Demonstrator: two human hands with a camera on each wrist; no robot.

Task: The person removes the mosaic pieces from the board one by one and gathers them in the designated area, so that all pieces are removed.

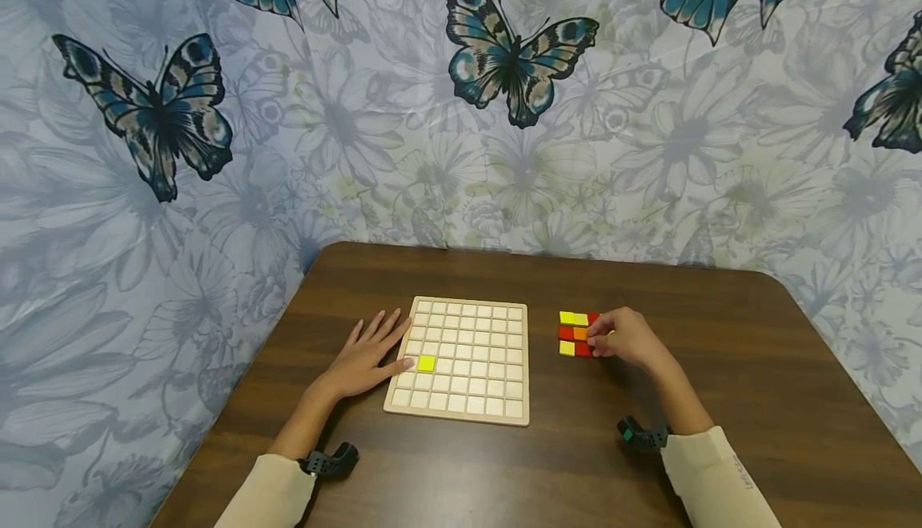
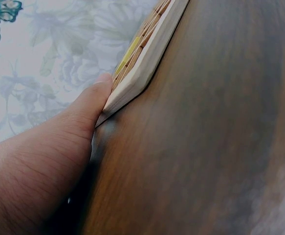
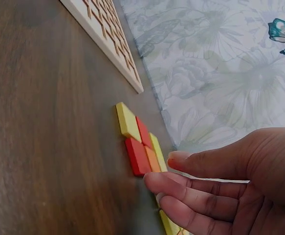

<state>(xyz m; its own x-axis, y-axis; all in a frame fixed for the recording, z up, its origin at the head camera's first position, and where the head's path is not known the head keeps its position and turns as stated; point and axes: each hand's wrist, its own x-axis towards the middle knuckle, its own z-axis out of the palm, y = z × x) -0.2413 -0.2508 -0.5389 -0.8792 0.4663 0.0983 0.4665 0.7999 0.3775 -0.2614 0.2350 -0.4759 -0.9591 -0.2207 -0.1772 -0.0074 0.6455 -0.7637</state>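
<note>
A square wooden grid board (image 1: 461, 418) with pale cells lies on the table, and one yellow tile (image 1: 426, 363) sits in a cell near its left side. My left hand (image 1: 366, 360) lies spread at the board's left edge, its thumb resting on the rim; in the left wrist view the thumb (image 2: 96, 98) touches the board's corner. To the board's right is a block of yellow, red and orange tiles (image 1: 574, 334). Over its right side reaches my right hand (image 1: 627, 338), thumb and fingertips apart in the right wrist view, with no tile visible between them. The fingers hide some tiles.
The brown wooden table (image 1: 461, 480) meets a wall hung with a butterfly-and-flower cloth (image 1: 432, 152) at the back and left. Dark bands with camera units (image 1: 334, 462) sit on both wrists, beside pale sleeves (image 1: 713, 476).
</note>
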